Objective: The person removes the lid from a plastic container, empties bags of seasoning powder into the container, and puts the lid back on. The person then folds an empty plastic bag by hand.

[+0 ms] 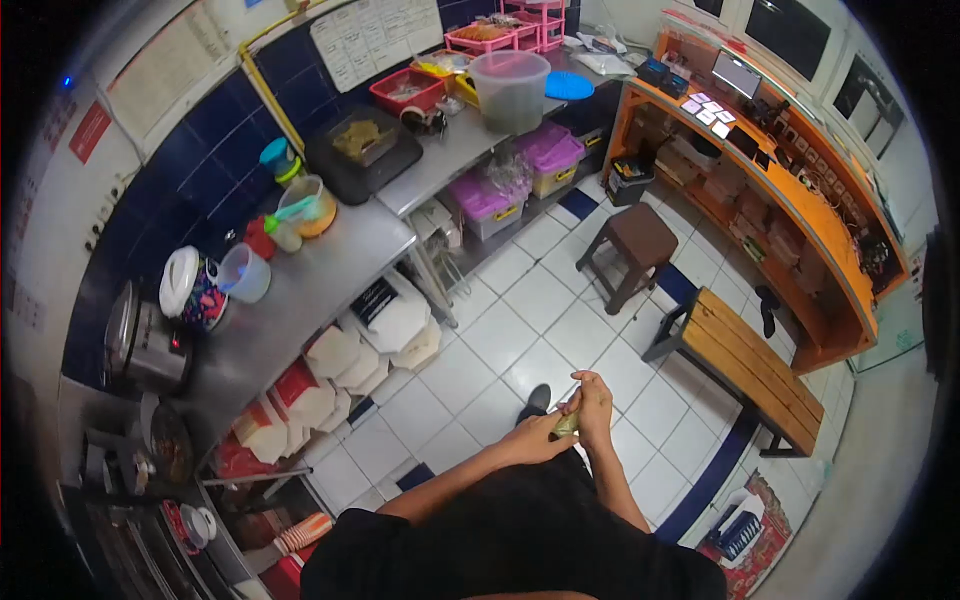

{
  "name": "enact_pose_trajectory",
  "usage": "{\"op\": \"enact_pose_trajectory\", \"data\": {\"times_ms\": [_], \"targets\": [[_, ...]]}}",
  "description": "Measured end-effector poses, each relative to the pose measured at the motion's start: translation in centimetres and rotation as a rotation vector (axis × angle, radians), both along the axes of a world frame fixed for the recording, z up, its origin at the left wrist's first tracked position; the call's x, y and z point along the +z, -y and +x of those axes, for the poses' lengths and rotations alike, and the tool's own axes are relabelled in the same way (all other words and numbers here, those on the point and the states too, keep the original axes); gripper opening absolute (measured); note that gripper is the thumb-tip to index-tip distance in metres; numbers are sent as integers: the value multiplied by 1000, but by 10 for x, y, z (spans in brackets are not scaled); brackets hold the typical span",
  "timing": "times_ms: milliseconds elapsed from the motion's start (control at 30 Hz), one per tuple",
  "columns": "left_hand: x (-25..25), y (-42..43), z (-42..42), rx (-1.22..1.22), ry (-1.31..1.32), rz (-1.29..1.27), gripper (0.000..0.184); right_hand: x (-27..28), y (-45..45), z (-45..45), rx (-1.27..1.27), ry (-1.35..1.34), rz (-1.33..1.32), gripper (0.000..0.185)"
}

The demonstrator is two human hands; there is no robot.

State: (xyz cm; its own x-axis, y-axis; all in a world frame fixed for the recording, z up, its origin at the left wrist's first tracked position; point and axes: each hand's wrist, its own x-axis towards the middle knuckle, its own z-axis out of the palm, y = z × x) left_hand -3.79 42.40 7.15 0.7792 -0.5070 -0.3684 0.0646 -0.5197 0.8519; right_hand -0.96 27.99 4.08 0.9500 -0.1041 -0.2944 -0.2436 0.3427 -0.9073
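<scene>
Both of my hands meet in front of my body, over the white tiled floor [540, 320]. Between them is a small yellow-green item [567, 424], partly covered by fingers; what it is cannot be made out. My left hand [537, 440] is closed around its lower side. From the right, my right hand [594, 405] touches it with bent fingers. A dark shoe [539, 398] shows just beyond my left hand.
A steel counter [350, 245] with tubs, a rice cooker [150, 345] and a black scale-like item runs along the left. Ahead stands a brown stool [640, 237]. A wooden bench [750, 370] and an orange desk [800, 215] are on the right.
</scene>
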Motion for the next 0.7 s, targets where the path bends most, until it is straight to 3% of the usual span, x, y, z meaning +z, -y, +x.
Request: {"op": "enact_pose_trajectory", "data": {"times_ms": [200,333,600,700], "targets": [[13,-1,168,-161,-61,-281,48,21,32,175,64,107,-82,28],[-5,-5,264,61,-158,-381,37,27,38,268,79,131,-138,27],[-57,-66,474,372,-270,-604,37,-28,25,439,32,-52,-191,26],[-49,-95,566,579,-238,-690,40,-41,20,516,-3,-81,-211,19]]}}
